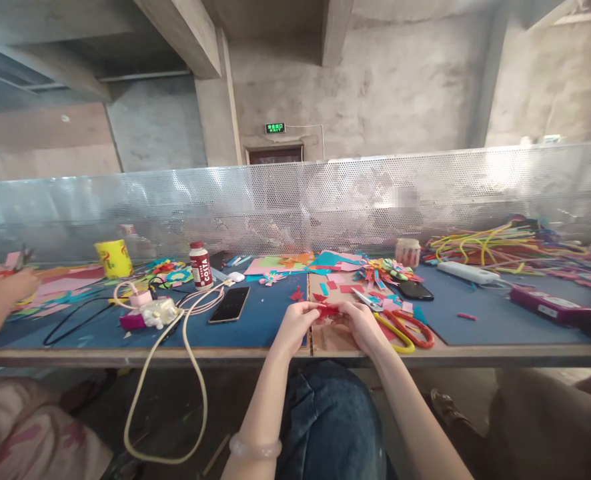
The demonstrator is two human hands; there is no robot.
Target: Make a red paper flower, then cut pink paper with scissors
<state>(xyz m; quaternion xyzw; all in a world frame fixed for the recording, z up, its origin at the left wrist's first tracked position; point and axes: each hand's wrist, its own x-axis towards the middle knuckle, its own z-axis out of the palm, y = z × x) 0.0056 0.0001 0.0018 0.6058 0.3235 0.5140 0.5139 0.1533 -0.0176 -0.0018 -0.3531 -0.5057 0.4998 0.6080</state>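
My left hand (295, 325) and my right hand (359, 324) meet over the front edge of the blue table (255, 320). Both pinch a small piece of red paper (328, 309) between their fingertips. Two pairs of scissors lie just right of my right hand: one with yellow handles (393, 331) and one with red handles (415, 327). A brown cardboard sheet (335, 337) lies under my hands. Small red scraps (296, 293) sit beyond my left hand.
A black phone (229, 305) and a white charger with looping cables (158, 312) lie to the left. A brown bottle (200, 265), a yellow cup (113, 257), coloured paper (295, 263) and coloured strips (495, 245) fill the back. Another person's hand (5, 287) works at far left.
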